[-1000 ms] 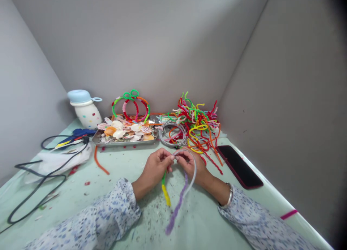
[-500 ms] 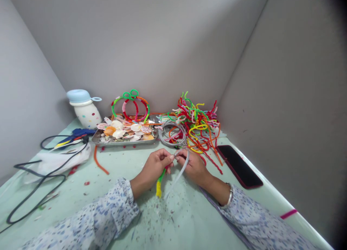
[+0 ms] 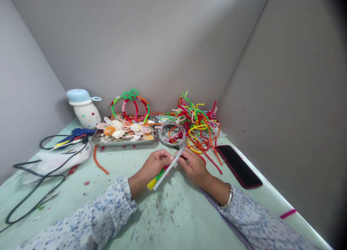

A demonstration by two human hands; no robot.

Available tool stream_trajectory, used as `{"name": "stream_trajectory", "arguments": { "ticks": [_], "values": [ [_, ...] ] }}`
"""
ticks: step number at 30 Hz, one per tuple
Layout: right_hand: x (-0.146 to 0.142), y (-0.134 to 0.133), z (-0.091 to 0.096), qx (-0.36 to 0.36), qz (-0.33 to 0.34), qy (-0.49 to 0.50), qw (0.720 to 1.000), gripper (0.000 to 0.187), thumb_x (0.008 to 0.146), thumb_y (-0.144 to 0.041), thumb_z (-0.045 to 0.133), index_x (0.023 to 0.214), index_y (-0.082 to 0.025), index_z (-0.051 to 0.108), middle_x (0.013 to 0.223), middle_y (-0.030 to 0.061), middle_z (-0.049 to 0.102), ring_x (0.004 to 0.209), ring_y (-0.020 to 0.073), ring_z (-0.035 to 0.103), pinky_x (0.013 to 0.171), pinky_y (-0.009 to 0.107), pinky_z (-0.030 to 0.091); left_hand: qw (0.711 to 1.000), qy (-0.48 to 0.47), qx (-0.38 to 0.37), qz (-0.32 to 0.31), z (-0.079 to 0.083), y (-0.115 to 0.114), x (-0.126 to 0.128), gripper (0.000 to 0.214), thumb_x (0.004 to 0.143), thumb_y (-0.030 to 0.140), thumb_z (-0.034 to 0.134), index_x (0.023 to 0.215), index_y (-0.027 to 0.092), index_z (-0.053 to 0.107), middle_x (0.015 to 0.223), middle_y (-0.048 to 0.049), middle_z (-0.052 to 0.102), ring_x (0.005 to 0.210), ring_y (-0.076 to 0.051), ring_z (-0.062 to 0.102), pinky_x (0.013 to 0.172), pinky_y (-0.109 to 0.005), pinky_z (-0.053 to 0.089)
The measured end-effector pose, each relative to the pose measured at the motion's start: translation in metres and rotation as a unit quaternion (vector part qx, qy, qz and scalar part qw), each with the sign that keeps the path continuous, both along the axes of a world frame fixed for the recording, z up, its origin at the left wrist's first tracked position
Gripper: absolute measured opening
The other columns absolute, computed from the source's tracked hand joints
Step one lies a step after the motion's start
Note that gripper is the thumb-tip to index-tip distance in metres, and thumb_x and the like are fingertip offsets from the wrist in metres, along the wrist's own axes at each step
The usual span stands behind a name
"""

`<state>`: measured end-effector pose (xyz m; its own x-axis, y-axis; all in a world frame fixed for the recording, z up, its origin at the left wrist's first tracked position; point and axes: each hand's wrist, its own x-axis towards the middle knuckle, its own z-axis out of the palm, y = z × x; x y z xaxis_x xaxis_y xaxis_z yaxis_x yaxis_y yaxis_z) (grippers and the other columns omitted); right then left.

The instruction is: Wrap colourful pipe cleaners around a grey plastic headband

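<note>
My left hand [image 3: 153, 165] is closed in a pinch on a thin grey headband [image 3: 170, 166] and on a pipe cleaner [image 3: 156, 178] with red, green and yellow sections that runs along it. My right hand [image 3: 195, 166] is closed on the same headband at its upper end, close to the left fingertips. The headband shows edge-on as a slanted grey strip between the hands, above the pale green table [image 3: 168, 214].
Behind the hands lie a coil of grey headbands [image 3: 172, 133] and a heap of coloured pipe cleaners [image 3: 199, 125]. A metal tray [image 3: 123, 141] holds shells. Wrapped hoops [image 3: 131, 105], a white jar [image 3: 85, 110], black cables [image 3: 40, 174] at left, a phone [image 3: 238, 166] at right.
The headband has turned from an open arc to edge-on. The purple strand hanging a second ago is gone from sight, and the yellow end has swung up to the left.
</note>
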<state>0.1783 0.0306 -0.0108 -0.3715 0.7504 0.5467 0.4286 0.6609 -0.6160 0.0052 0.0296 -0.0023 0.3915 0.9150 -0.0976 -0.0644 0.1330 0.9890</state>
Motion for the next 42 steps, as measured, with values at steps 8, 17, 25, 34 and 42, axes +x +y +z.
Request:
{"name": "stream_trajectory", "arguments": {
  "ticks": [8,17,25,34,42],
  "values": [
    [0.002,0.007,-0.001,-0.021,-0.052,0.077,0.995,0.012,0.086,-0.024,0.054,0.094,-0.021,0.063,0.089,0.0042,0.060,0.082,0.0174,0.057,0.073,0.029,0.045,0.994,-0.031,0.018,0.101,0.005,0.002,0.001,0.028,0.070,0.039,0.067,0.072,0.015,0.054,0.061,0.0017,0.058,0.047,-0.007,0.048,0.048,-0.020,0.037],
    [0.003,0.009,0.002,-0.310,0.032,0.179,0.933,0.035,0.086,-0.046,0.051,0.082,-0.014,0.066,0.064,0.0013,0.059,0.049,0.0093,0.050,0.044,0.021,0.036,0.979,0.041,0.115,0.166,-0.001,0.004,-0.001,0.022,0.075,0.036,0.063,0.073,0.016,0.052,0.058,0.0044,0.053,0.047,-0.007,0.046,0.046,-0.019,0.036],
    [0.001,0.012,0.002,-0.441,0.146,0.296,0.835,0.022,0.079,-0.032,0.061,0.092,-0.015,0.068,0.081,0.0044,0.066,0.060,0.0102,0.060,0.043,0.017,0.039,0.978,0.055,0.158,0.121,-0.001,-0.004,0.003,0.017,0.078,0.032,0.061,0.079,0.016,0.055,0.070,0.0007,0.059,0.059,-0.010,0.053,0.056,-0.022,0.043],
    [0.013,0.015,0.006,-0.500,0.159,0.302,0.796,0.033,0.086,-0.042,0.053,0.095,-0.015,0.068,0.076,0.0046,0.063,0.058,0.0100,0.059,0.043,0.018,0.038,0.984,0.058,0.135,0.099,0.003,-0.007,0.001,0.017,0.077,0.032,0.061,0.077,0.016,0.054,0.063,0.0033,0.053,0.053,-0.008,0.047,0.052,-0.020,0.039],
    [0.008,0.012,0.000,-0.417,0.097,0.268,0.863,0.024,0.078,-0.031,0.064,0.095,-0.015,0.068,0.061,-0.0039,0.053,0.048,0.0065,0.049,0.048,0.020,0.039,0.997,0.030,0.039,0.064,-0.005,-0.002,0.001,0.031,0.080,0.044,0.055,0.068,0.016,0.050,0.056,0.0030,0.050,0.044,-0.007,0.042,0.043,-0.020,0.030]
  ]
}}
